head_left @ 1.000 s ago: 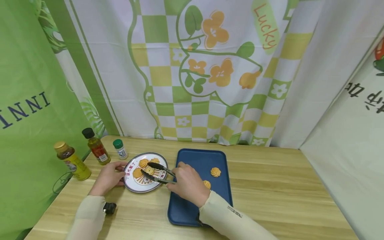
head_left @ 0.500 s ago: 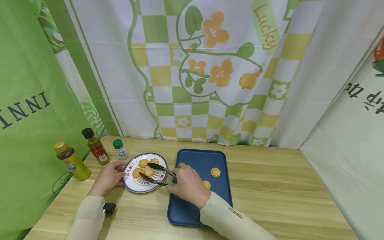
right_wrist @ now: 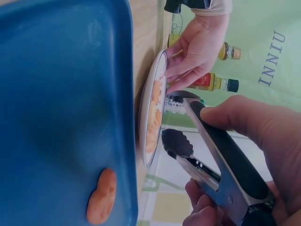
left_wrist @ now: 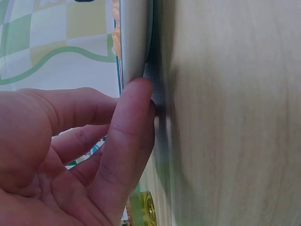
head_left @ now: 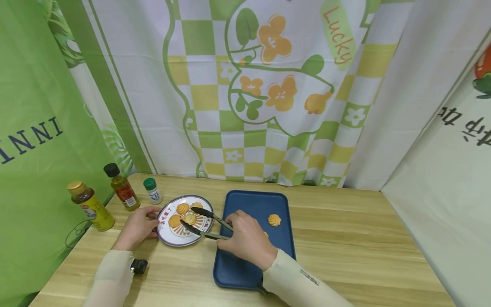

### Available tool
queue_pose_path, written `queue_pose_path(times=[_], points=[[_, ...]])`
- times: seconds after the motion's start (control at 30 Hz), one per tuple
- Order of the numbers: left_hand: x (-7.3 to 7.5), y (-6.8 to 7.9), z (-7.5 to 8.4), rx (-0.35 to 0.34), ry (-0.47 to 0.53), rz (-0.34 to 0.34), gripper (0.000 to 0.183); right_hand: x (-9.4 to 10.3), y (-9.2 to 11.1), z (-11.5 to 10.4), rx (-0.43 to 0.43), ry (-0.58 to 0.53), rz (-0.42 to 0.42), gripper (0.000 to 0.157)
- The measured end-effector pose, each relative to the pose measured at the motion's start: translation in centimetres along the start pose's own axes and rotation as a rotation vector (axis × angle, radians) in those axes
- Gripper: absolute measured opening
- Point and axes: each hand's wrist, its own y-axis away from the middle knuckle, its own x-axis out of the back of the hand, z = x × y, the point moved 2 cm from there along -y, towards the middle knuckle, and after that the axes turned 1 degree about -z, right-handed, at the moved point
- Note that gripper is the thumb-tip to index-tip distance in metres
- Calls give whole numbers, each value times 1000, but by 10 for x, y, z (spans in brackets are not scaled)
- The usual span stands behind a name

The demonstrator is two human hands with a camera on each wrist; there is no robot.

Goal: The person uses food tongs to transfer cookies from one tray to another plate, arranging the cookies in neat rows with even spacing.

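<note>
A white plate with a dark rim and red writing carries several swirled butter cookies. My left hand pinches its left rim between thumb and fingers; in the left wrist view the fingertips meet the plate's edge. My right hand grips a pair of tongs, metal with black tips. The tips stand spread apart over the plate, near a paler cookie; in the right wrist view nothing is between them. Beneath my right hand lies a blue tray. One cookie shows on it, another is mostly hidden.
Left of the plate stand a yellow-labelled bottle with a gold cap, an oil bottle with a black cap, and a small green-capped shaker. A patterned curtain hangs behind the wooden table.
The tongs' tips have parted wider and let go of the paler cookie, which lies on the plate. My right hand has shifted slightly right with the tongs. The left hand stays at the rim.
</note>
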Motion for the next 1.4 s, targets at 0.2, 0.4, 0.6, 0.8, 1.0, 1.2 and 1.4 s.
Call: queue_pose_path(times=[0.2,0.4,0.6,0.8,1.0,1.2,1.4], points=[[0,-1,1,0,-11,-1,53,6,14,13,-33,-41,-2,53],[0,0,0,-3,-21,-2,53,13,29,27,-65,-32,1,56],[-1,-1,1,-2,-27,-9,52,22,47,41,-109,-42,-6,55],[0,0,0,-8,-21,-11,52,35,64,53,-154,-41,16,55],[1,0,-1,-13,-13,-12,53,49,78,68,-244,-31,38,57],[0,0,-1,-13,-11,-9,53,62,91,85,-303,14,74,58],[0,0,-1,-15,-9,-8,53,74,101,102,-308,36,103,60]])
